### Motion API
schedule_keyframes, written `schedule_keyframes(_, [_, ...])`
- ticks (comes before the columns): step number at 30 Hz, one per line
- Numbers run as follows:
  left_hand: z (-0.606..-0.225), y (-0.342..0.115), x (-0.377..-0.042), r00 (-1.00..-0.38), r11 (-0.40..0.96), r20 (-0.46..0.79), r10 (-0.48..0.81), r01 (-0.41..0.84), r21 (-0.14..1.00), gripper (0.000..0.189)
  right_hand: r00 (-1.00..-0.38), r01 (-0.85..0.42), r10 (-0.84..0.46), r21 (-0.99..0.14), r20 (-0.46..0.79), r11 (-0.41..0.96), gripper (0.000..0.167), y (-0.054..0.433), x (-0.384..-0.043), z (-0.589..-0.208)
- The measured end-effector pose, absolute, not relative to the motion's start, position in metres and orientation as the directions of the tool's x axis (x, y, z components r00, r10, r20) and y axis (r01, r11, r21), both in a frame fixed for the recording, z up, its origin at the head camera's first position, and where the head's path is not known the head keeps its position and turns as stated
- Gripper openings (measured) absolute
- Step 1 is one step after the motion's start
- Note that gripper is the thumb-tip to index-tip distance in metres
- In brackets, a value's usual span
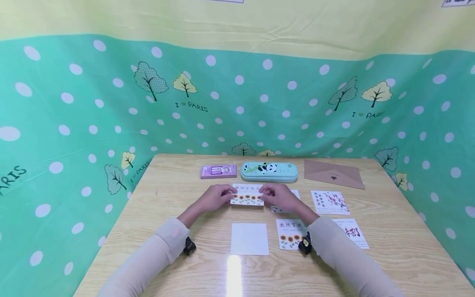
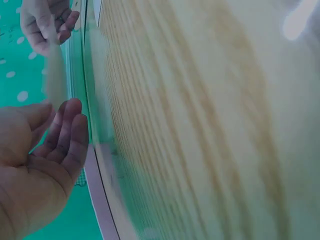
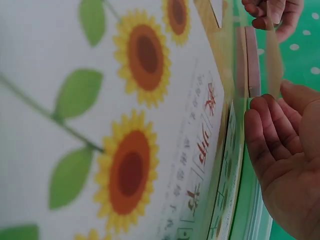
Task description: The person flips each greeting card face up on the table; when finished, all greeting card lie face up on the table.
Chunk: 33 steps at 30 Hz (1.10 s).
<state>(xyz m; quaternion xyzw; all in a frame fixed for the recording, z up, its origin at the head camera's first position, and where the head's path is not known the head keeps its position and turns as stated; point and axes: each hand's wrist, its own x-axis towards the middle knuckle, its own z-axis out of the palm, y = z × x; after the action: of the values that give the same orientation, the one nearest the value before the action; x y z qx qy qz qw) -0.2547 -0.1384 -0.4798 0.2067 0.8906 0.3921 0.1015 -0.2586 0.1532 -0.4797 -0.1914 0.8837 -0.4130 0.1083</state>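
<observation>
A sunflower greeting card with Chinese characters along its top is held up off the wooden table. My left hand pinches its left edge, and my right hand pinches the right edge. Both wrist views show the held card nearly edge-on and blurred. A blank white card lies on the table nearer to me. Beneath my right forearm is another sunflower card, which fills much of the right wrist view. One more card is partly hidden under my right hand.
A purple box, a mint panda pencil case and a brown envelope line the table's back. At right lie a blossom card and a card with dark red characters, partly covered by my sleeve. Polka-dot fabric hangs behind.
</observation>
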Motion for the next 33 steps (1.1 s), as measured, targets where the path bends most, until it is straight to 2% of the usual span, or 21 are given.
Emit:
schedule_keyframes(5, [-0.481,-0.137,-0.254,-0.883,0.647,-0.031,0.469,0.32,0.692,0.044,-0.895,-0.264,-0.443,-0.73,-0.059,0.631,0.041,0.15,-0.261,-0.484])
schedule_keyframes(11, [-0.482,-0.134,-0.254,-0.872,0.684,-0.101,0.479,0.298,0.666,0.056,-0.886,-0.27,-0.451,-0.676,-0.104,0.686,0.052,0.147,-0.261,-0.487])
schedule_keyframes(23, [-0.481,-0.124,-0.251,-0.878,0.759,-0.125,0.462,0.319,0.567,0.055,-0.888,-0.262,-0.432,-0.602,-0.155,0.754,0.052,0.14,-0.259,-0.485])
schedule_keyframes(28, [-0.481,-0.12,-0.249,-0.882,0.799,-0.134,0.452,0.334,0.5,0.052,-0.895,-0.256,-0.418,-0.588,-0.155,0.767,0.05,0.138,-0.257,-0.488])
schedule_keyframes(33, [-0.481,-0.119,-0.248,-0.885,0.813,-0.142,0.443,0.329,0.481,0.052,-0.899,-0.265,-0.414,-0.574,-0.145,0.775,0.048,0.136,-0.256,-0.488])
